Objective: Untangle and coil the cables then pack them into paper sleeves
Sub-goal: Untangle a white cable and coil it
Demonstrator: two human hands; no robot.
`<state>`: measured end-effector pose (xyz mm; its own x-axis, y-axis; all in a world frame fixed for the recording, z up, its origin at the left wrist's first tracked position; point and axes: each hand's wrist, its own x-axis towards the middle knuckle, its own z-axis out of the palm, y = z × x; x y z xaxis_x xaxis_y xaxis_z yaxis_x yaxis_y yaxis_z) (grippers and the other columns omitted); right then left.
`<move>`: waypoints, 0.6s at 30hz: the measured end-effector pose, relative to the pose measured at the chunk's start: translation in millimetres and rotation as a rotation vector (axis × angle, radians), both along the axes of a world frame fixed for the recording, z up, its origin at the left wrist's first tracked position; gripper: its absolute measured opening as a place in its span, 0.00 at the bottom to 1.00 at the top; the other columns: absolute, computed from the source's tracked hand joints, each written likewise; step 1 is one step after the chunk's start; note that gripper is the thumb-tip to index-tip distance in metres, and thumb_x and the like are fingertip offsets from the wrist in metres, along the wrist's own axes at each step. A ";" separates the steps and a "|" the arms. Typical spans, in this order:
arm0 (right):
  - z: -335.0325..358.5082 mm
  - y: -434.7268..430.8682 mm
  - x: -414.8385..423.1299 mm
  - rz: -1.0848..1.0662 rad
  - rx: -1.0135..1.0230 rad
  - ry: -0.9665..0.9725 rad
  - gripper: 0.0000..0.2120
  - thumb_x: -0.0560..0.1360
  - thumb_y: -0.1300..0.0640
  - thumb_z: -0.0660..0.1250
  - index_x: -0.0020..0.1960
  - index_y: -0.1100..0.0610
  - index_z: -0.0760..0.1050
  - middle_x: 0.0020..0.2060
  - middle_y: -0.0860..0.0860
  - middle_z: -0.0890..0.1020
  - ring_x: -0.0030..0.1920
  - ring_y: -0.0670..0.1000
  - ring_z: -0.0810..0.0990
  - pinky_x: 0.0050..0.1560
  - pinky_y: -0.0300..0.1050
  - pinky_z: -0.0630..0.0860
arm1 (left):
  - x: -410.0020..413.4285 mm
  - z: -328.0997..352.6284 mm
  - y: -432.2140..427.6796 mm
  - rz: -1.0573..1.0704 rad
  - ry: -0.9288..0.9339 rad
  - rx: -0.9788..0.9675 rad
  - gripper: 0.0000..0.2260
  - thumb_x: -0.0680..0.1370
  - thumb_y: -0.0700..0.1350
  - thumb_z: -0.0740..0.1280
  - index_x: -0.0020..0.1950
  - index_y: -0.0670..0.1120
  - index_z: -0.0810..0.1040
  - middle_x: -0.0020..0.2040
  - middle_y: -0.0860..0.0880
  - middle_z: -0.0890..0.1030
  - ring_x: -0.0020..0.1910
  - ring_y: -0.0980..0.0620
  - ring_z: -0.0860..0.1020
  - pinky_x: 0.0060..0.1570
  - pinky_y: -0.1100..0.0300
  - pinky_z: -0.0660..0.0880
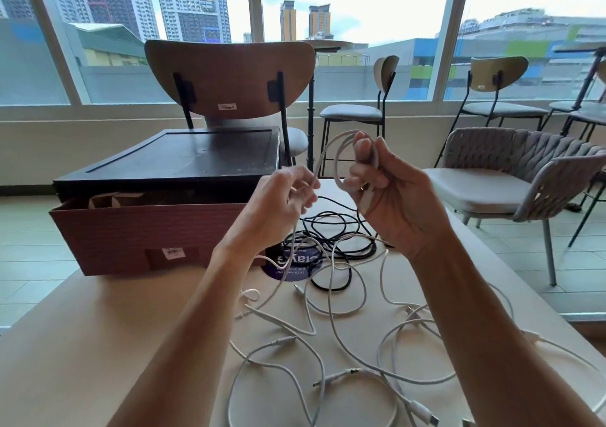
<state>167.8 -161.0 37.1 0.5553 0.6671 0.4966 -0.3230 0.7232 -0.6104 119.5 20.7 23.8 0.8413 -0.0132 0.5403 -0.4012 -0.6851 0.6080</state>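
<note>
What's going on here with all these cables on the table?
A person is coiling a white cable: the right hand holds the loops, and the left hand pinches the run that trails down to the table. More white cables and a black cable lie tangled there. What look like paper sleeves sit in the cardboard box.

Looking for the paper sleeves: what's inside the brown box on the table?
Brown paper sleeves show at the brown box's open front edge. The black cover over it hides the rest, so their number cannot be seen.

Smooth plastic cables (pixel 420 407), matt cardboard box (pixel 131 236), wooden chair (pixel 229 75)
</note>
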 end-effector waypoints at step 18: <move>-11.8 -8.6 20.0 -0.684 -0.057 0.163 0.10 0.81 0.63 0.61 0.57 0.64 0.78 0.53 0.56 0.85 0.54 0.50 0.84 0.62 0.43 0.77 | -20.3 14.9 -20.8 -0.107 0.572 0.314 0.11 0.82 0.39 0.64 0.57 0.52 0.82 0.43 0.50 0.82 0.40 0.53 0.81 0.47 0.52 0.82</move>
